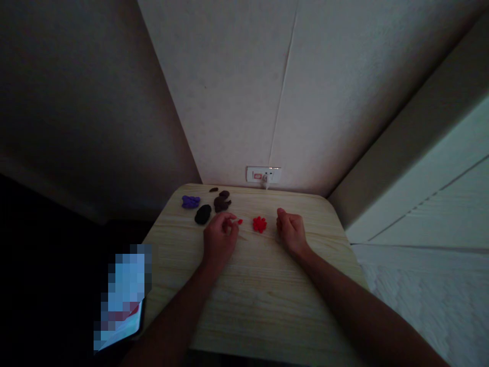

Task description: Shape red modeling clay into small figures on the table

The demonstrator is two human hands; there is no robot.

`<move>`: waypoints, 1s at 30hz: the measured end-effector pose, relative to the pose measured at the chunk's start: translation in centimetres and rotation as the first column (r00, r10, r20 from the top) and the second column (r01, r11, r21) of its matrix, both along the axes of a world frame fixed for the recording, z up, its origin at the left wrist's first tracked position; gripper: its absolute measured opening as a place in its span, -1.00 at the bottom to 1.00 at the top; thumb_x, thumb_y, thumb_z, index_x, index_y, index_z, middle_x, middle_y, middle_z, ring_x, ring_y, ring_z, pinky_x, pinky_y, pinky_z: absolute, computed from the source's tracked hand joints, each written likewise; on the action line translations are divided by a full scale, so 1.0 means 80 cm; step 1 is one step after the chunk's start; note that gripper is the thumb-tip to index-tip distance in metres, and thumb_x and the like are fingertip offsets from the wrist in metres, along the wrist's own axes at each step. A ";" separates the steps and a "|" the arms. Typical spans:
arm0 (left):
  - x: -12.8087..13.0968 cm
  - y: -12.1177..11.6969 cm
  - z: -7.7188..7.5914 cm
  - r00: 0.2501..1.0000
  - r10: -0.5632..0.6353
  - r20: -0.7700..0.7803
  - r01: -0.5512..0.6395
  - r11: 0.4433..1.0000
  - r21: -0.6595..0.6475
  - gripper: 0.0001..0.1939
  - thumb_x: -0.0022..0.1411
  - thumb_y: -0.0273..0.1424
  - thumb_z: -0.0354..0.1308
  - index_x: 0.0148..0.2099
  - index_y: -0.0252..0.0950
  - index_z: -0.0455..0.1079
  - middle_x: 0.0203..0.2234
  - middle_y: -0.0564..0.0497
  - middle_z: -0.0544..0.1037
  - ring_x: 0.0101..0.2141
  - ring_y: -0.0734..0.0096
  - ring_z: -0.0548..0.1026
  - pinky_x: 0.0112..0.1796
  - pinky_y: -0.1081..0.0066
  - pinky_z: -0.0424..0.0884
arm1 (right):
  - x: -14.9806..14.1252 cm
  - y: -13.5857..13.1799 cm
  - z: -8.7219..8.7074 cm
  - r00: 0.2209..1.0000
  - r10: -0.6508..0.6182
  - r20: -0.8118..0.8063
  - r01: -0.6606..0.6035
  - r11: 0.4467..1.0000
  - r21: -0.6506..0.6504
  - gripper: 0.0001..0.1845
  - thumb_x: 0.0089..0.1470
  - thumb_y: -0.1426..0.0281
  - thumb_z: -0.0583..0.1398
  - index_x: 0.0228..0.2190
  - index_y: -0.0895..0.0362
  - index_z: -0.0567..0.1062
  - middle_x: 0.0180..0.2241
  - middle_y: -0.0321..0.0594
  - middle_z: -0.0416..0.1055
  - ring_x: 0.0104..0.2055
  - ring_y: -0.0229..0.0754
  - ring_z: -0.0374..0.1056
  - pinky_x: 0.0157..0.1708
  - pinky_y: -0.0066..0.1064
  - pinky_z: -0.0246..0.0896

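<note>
My left hand [220,238] is over the table with its fingers curled. A small red clay piece [240,221] shows at the tips of its thumb and forefinger, seemingly pinched there. To its right, a red flower-shaped clay piece [260,224] with rounded lobes lies flat on the wood, between my two hands. My right hand [292,232] is closed in a fist on the far side of the flower, thumb uppermost; whatever its fingers may enclose is hidden. Neither hand touches the flower.
Beyond my left hand lie a black clay lump [203,214], brown clay pieces [221,202] and a purple clay lump [190,202]. The light wooden table [267,300] meets a wall with a socket [263,175]. A lit screen [126,306] stands at the left edge.
</note>
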State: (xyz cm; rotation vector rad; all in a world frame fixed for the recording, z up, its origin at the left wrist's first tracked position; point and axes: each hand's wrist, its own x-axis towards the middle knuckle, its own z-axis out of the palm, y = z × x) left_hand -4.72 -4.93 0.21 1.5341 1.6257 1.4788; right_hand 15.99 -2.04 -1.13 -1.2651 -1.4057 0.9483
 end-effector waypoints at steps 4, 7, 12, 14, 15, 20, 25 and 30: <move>0.001 0.004 -0.012 0.978 -0.074 -0.195 0.075 0.997 -0.001 -0.79 0.15 -0.42 0.25 -0.13 -0.24 0.57 -0.24 -0.06 0.52 -0.31 0.28 0.46 -0.18 0.28 0.40 | 0.012 0.000 0.006 0.999 -0.038 0.024 0.038 0.999 0.014 -0.33 0.22 -0.06 0.12 -0.73 0.06 0.11 -0.74 -0.40 0.00 -0.65 -0.34 -0.12 -0.64 -0.40 -0.21; 0.001 0.006 -0.019 0.964 -0.115 -0.240 0.113 0.993 -0.022 -0.84 0.22 -0.42 0.20 -0.16 -0.25 0.56 -0.21 -0.09 0.51 -0.21 0.22 0.49 -0.09 0.23 0.40 | 0.012 -0.009 0.012 0.996 -0.007 0.086 0.004 1.000 0.031 -0.34 0.23 -0.02 0.13 -0.74 0.12 0.28 -0.74 -0.37 0.08 -0.65 -0.33 -0.02 -0.62 -0.42 -0.13; 0.000 0.007 -0.013 0.959 -0.140 -0.248 0.130 0.990 -0.057 -0.88 0.29 -0.40 0.16 -0.24 -0.28 0.52 -0.29 -0.06 0.54 -0.27 0.25 0.49 -0.14 0.25 0.39 | -0.001 -0.019 0.020 0.997 0.029 0.068 -0.029 1.000 0.003 -0.39 0.21 -0.01 0.17 -0.68 0.16 0.47 -0.75 -0.32 0.22 -0.66 -0.31 0.08 -0.63 -0.44 -0.03; 0.001 0.002 -0.006 0.967 -0.136 -0.216 0.133 0.991 -0.026 -0.86 0.31 -0.36 0.16 -0.21 -0.27 0.52 -0.29 -0.06 0.56 -0.30 0.27 0.49 -0.19 0.28 0.39 | -0.009 -0.023 0.023 0.997 0.066 -0.026 -0.066 0.998 0.004 -0.46 0.21 0.01 0.18 -0.57 0.17 0.52 -0.69 -0.31 0.32 -0.65 -0.31 0.14 -0.64 -0.47 0.01; 0.003 -0.001 -0.002 0.969 -0.137 -0.204 0.141 0.990 0.005 -0.85 0.32 -0.34 0.16 -0.21 -0.27 0.52 -0.30 -0.05 0.56 -0.31 0.28 0.49 -0.21 0.30 0.39 | -0.013 -0.026 0.024 0.992 0.083 -0.094 -0.083 0.997 -0.002 -0.49 0.21 0.01 0.18 -0.52 0.17 0.54 -0.65 -0.30 0.37 -0.65 -0.32 0.16 -0.66 -0.49 0.01; 0.028 -0.026 0.021 0.895 -0.357 -0.269 0.409 0.896 0.174 -0.89 0.29 -0.40 0.22 -0.17 -0.20 0.57 -0.31 -0.06 0.59 -0.30 0.30 0.52 -0.19 0.34 0.44 | -0.036 -0.048 0.029 0.820 0.076 -0.567 -0.199 0.967 -0.158 -0.49 0.13 -0.05 0.22 -0.37 0.18 0.54 -0.48 -0.24 0.48 -0.72 -0.33 0.20 -0.81 -0.48 0.03; 0.057 -0.027 0.027 0.823 -0.415 -0.388 0.528 0.810 0.255 -0.88 0.31 -0.41 0.21 -0.22 -0.22 0.59 -0.39 -0.02 0.49 -0.38 0.41 0.49 -0.31 0.42 0.46 | -0.039 -0.063 0.030 0.722 0.012 -0.692 -0.187 0.966 -0.179 -0.49 0.07 -0.04 0.28 -0.51 0.17 0.50 -0.64 -0.35 0.34 -0.68 -0.33 0.19 -0.75 -0.50 0.13; 0.074 -0.008 0.029 0.869 -0.332 -0.367 0.441 0.856 0.270 -0.82 0.21 -0.39 0.33 -0.45 -0.27 0.51 -0.44 0.03 0.42 -0.42 0.47 0.44 -0.38 0.46 0.42 | -0.025 -0.054 0.030 0.831 0.013 -0.556 -0.106 0.985 -0.136 -0.46 0.12 -0.03 0.26 -0.60 0.15 0.44 -0.71 -0.38 0.26 -0.70 -0.34 0.14 -0.73 -0.50 0.05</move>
